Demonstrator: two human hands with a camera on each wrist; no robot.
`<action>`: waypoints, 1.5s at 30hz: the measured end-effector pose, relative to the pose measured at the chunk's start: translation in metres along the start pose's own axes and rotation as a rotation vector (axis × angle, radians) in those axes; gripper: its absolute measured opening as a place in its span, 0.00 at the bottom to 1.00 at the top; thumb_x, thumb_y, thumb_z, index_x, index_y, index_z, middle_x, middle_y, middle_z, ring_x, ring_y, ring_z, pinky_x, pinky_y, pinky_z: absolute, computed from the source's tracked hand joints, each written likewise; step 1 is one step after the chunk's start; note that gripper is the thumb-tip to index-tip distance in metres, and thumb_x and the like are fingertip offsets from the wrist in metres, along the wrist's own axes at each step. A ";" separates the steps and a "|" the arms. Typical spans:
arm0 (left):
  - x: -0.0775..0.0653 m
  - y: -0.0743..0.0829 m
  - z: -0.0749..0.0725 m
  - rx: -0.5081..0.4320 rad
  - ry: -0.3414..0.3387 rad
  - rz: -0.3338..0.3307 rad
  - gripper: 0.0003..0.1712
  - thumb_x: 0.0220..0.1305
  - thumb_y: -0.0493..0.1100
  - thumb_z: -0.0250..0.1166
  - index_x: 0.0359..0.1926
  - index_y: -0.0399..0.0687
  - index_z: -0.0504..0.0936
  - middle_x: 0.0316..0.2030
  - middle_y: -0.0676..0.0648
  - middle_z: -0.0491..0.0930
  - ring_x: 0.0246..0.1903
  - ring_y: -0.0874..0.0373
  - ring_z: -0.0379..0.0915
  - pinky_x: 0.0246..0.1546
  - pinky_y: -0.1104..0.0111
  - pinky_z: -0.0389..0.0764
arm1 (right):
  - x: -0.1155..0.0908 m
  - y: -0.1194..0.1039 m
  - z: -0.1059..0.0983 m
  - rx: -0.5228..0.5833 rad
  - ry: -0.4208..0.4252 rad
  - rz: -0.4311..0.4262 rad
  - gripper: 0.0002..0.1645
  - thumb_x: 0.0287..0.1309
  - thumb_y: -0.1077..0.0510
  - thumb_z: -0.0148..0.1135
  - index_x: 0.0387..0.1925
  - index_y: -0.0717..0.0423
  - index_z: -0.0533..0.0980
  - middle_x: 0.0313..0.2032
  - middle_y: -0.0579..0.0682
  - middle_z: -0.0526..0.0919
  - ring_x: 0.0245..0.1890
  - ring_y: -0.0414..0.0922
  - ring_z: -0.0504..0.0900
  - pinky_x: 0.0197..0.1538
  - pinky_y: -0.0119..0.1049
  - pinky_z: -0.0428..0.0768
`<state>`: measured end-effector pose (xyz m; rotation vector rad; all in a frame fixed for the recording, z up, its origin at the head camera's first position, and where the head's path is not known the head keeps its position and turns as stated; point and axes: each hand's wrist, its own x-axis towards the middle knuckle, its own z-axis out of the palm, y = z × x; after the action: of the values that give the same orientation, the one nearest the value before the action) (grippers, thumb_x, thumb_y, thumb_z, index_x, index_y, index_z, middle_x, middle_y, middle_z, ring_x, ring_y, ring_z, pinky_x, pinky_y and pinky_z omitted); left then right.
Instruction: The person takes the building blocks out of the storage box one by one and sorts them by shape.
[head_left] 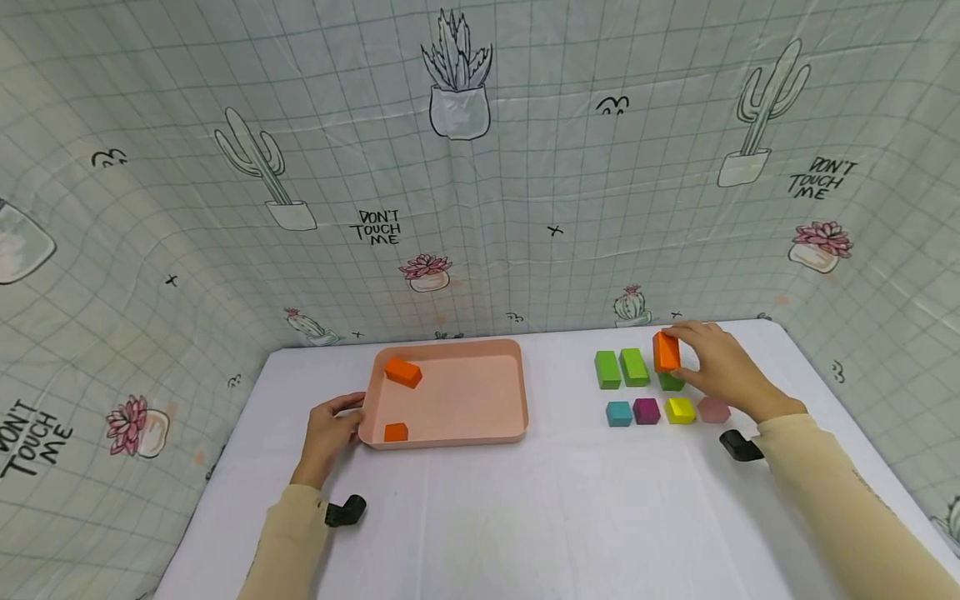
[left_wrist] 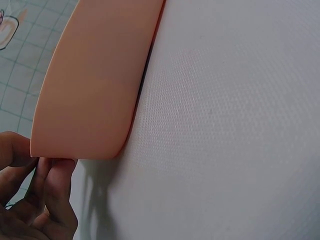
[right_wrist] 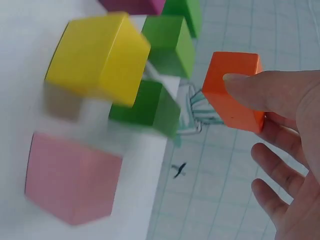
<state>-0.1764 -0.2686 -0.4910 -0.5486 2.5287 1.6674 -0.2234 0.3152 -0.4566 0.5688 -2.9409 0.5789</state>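
Observation:
An orange rectangular block (head_left: 666, 352) is pinched between the thumb and fingers of my right hand (head_left: 714, 367). It is held up at the back right, overlapping a green block (head_left: 671, 382) in the head view. In the right wrist view, the thumb lies across the face of the orange block (right_wrist: 232, 92) and the lower fingers are apart from it. On the left, my left hand (head_left: 330, 435) holds the left end of a shallow peach tray (head_left: 450, 443), fingertips at its rim and outer wall. Inside lie an orange block (head_left: 403, 372) and a smaller orange piece (head_left: 396, 432).
Two more green blocks, one green block (head_left: 607, 370) beside another (head_left: 634, 367), lie left of the right hand. In front runs a row: teal block (head_left: 618, 414), purple block (head_left: 647, 411), yellow block (head_left: 680, 411), pink block (head_left: 713, 410). A patterned cloth (head_left: 480, 192) hangs behind the white table (head_left: 525, 517).

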 end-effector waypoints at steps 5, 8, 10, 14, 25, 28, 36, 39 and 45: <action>0.000 0.000 0.001 -0.002 -0.005 -0.001 0.23 0.74 0.32 0.57 0.67 0.32 0.78 0.65 0.31 0.77 0.37 0.59 0.75 0.30 0.75 0.80 | -0.008 0.021 -0.003 -0.009 -0.002 0.027 0.40 0.54 0.67 0.78 0.67 0.72 0.72 0.63 0.71 0.76 0.59 0.71 0.73 0.64 0.73 0.67; 0.001 0.000 0.001 0.002 -0.002 -0.003 0.24 0.74 0.32 0.57 0.67 0.32 0.78 0.65 0.31 0.77 0.38 0.58 0.75 0.30 0.75 0.80 | -0.012 0.033 -0.003 -0.015 -0.026 0.051 0.40 0.55 0.66 0.77 0.67 0.73 0.71 0.62 0.72 0.76 0.58 0.72 0.72 0.64 0.74 0.67; 0.001 -0.001 0.000 0.005 0.001 -0.005 0.24 0.74 0.32 0.57 0.67 0.32 0.78 0.65 0.31 0.77 0.38 0.57 0.75 0.30 0.75 0.79 | -0.014 0.040 -0.003 -0.016 -0.052 0.072 0.40 0.56 0.66 0.76 0.68 0.73 0.71 0.63 0.73 0.75 0.59 0.72 0.71 0.65 0.74 0.67; 0.001 0.000 0.000 0.007 0.002 -0.007 0.23 0.74 0.32 0.57 0.67 0.32 0.78 0.65 0.31 0.77 0.38 0.57 0.75 0.30 0.75 0.79 | -0.019 0.052 0.000 -0.019 -0.085 0.101 0.40 0.56 0.67 0.76 0.68 0.74 0.70 0.63 0.75 0.74 0.60 0.73 0.70 0.65 0.73 0.68; 0.000 0.002 0.000 0.013 0.002 0.006 0.23 0.74 0.32 0.56 0.67 0.32 0.79 0.65 0.31 0.77 0.37 0.58 0.75 0.30 0.76 0.79 | -0.025 0.069 0.008 0.021 -0.122 0.096 0.37 0.56 0.69 0.75 0.66 0.75 0.71 0.63 0.75 0.74 0.60 0.73 0.70 0.66 0.73 0.68; 0.000 0.001 -0.001 0.017 0.001 0.002 0.23 0.74 0.32 0.56 0.67 0.32 0.79 0.65 0.31 0.77 0.37 0.58 0.75 0.30 0.76 0.79 | -0.023 0.070 0.009 0.037 -0.140 0.101 0.38 0.57 0.69 0.75 0.67 0.74 0.70 0.63 0.75 0.74 0.61 0.73 0.69 0.66 0.74 0.67; 0.000 0.001 0.000 0.024 -0.002 -0.003 0.23 0.74 0.33 0.57 0.67 0.33 0.79 0.65 0.31 0.77 0.39 0.56 0.75 0.31 0.75 0.79 | -0.018 0.066 0.007 0.066 -0.208 0.151 0.38 0.60 0.69 0.72 0.70 0.73 0.68 0.65 0.75 0.73 0.63 0.74 0.67 0.67 0.74 0.66; 0.000 0.001 0.000 0.022 0.001 -0.005 0.23 0.75 0.33 0.57 0.67 0.33 0.79 0.65 0.31 0.77 0.38 0.56 0.75 0.31 0.75 0.79 | -0.017 0.064 0.006 0.069 -0.215 0.156 0.38 0.60 0.70 0.72 0.70 0.72 0.68 0.66 0.75 0.72 0.63 0.74 0.67 0.67 0.75 0.65; 0.001 0.001 0.000 0.021 -0.002 -0.004 0.23 0.74 0.33 0.57 0.67 0.32 0.79 0.65 0.30 0.77 0.36 0.58 0.75 0.30 0.75 0.79 | -0.018 0.064 0.006 0.079 -0.238 0.177 0.41 0.60 0.68 0.73 0.71 0.71 0.67 0.67 0.75 0.71 0.65 0.74 0.65 0.66 0.75 0.66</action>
<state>-0.1773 -0.2687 -0.4901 -0.5495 2.5393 1.6376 -0.2312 0.3742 -0.4875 0.4121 -3.2301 0.6925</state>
